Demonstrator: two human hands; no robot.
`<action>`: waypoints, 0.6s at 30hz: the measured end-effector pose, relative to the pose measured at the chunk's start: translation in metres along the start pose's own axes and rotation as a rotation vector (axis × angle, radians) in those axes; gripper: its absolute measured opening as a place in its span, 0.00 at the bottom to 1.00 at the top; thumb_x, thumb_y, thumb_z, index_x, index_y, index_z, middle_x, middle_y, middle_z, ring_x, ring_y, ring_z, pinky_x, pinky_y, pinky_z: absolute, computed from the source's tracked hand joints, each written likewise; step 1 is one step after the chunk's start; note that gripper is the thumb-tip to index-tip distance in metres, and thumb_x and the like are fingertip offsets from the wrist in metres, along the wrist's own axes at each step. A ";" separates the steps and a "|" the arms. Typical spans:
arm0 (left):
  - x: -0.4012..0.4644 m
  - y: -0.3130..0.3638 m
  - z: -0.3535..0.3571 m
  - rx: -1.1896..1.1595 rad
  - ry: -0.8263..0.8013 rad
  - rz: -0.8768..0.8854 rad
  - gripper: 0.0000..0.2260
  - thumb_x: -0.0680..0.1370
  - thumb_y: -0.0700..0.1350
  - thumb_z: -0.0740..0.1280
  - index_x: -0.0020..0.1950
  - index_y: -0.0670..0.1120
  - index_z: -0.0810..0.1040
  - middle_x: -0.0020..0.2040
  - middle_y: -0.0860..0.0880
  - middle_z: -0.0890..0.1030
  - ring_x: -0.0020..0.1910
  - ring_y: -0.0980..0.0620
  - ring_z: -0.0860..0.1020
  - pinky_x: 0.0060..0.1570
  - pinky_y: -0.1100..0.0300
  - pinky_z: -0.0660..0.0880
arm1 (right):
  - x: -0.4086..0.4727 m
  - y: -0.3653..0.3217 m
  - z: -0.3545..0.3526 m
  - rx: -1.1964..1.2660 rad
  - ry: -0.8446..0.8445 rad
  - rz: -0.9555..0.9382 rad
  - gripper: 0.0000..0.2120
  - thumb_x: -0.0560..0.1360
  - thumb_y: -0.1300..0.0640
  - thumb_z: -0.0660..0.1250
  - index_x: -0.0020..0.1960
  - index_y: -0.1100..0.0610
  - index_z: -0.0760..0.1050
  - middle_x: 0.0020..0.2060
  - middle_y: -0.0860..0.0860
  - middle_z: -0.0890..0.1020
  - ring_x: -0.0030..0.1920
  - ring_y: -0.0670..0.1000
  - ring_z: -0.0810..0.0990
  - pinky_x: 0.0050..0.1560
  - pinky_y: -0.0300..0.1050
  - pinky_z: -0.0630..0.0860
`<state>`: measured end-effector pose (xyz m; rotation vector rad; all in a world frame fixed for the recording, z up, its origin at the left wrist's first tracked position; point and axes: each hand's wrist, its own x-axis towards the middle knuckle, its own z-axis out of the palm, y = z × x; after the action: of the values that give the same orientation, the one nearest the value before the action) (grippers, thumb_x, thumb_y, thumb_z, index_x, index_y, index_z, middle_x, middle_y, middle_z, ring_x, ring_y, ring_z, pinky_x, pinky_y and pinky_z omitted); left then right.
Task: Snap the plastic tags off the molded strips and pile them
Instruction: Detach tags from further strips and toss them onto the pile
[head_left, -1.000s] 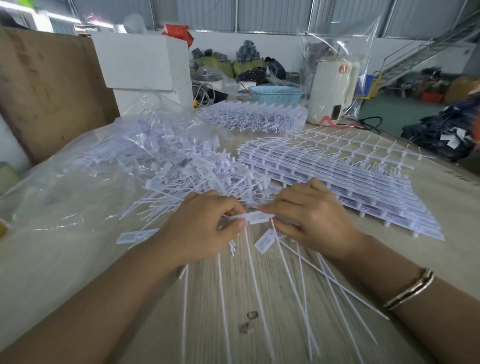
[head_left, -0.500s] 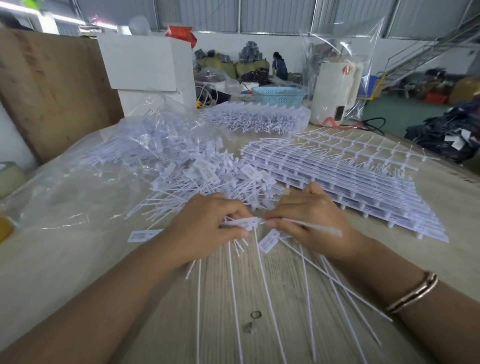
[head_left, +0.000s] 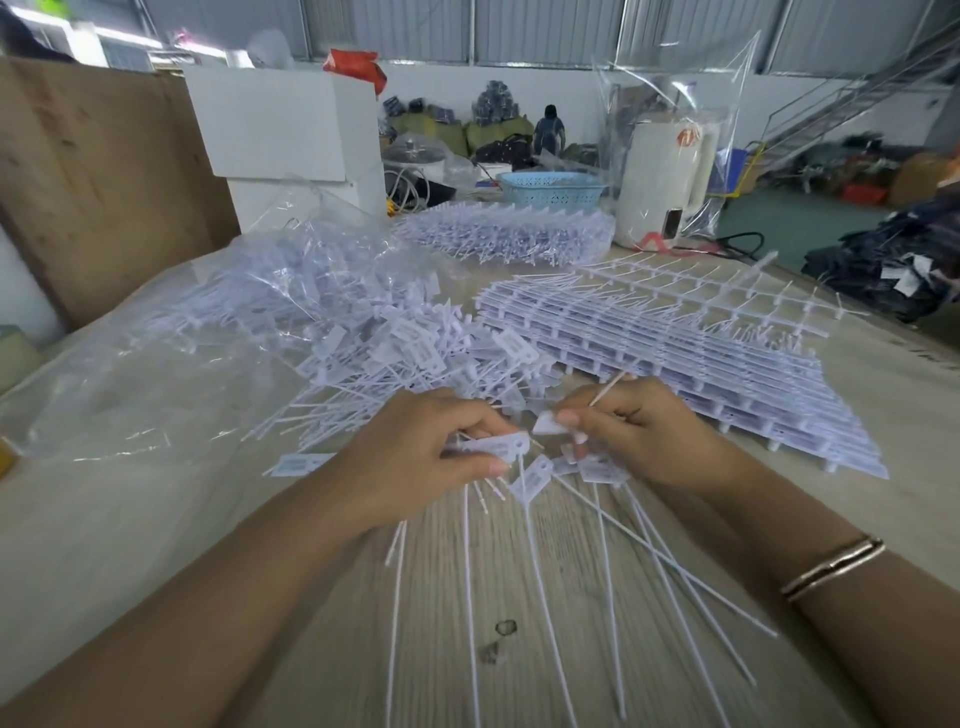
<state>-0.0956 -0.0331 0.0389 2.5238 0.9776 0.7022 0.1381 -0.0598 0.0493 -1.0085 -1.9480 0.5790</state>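
My left hand grips a bunch of white plastic tags by their flat heads, and their long thin tails fan out toward me over the wooden table. My right hand pinches a single tag head between thumb and fingers, just right of the bunch; a thin stem sticks up out of that hand. A pile of loose tags lies just beyond my hands. A stack of uncut molded strips lies to the right.
A clear plastic bag holding more tags spreads over the left of the table. Another bagged bundle of strips sits further back, with a blue basket, white boxes and a white appliance behind it.
My right hand has pulled slightly away from the bunch and now pinches a tag head, with the thin stem pointing up instead of lying sideways. The camera has tilted a little.
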 end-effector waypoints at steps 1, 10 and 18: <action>-0.001 -0.002 -0.001 0.045 -0.017 0.011 0.10 0.71 0.51 0.73 0.52 0.57 0.80 0.42 0.60 0.79 0.42 0.63 0.76 0.45 0.67 0.67 | -0.001 0.000 -0.009 0.109 0.096 0.057 0.12 0.75 0.58 0.63 0.34 0.51 0.77 0.28 0.44 0.79 0.28 0.41 0.76 0.32 0.35 0.72; -0.002 -0.002 0.002 0.087 0.075 0.103 0.13 0.73 0.53 0.67 0.55 0.53 0.81 0.48 0.60 0.77 0.50 0.60 0.74 0.54 0.50 0.70 | -0.006 0.020 -0.015 -0.127 -0.197 0.027 0.18 0.70 0.59 0.68 0.60 0.55 0.76 0.43 0.50 0.78 0.38 0.49 0.74 0.37 0.37 0.68; -0.006 0.001 -0.004 0.191 0.078 0.098 0.19 0.72 0.63 0.57 0.55 0.58 0.80 0.46 0.61 0.76 0.52 0.62 0.67 0.58 0.69 0.53 | -0.011 0.025 -0.023 -0.310 -0.290 -0.061 0.21 0.75 0.66 0.64 0.66 0.54 0.69 0.50 0.40 0.72 0.51 0.35 0.72 0.49 0.34 0.70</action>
<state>-0.1006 -0.0377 0.0408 2.7449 0.9959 0.7738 0.1724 -0.0543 0.0387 -1.0957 -2.3708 0.4131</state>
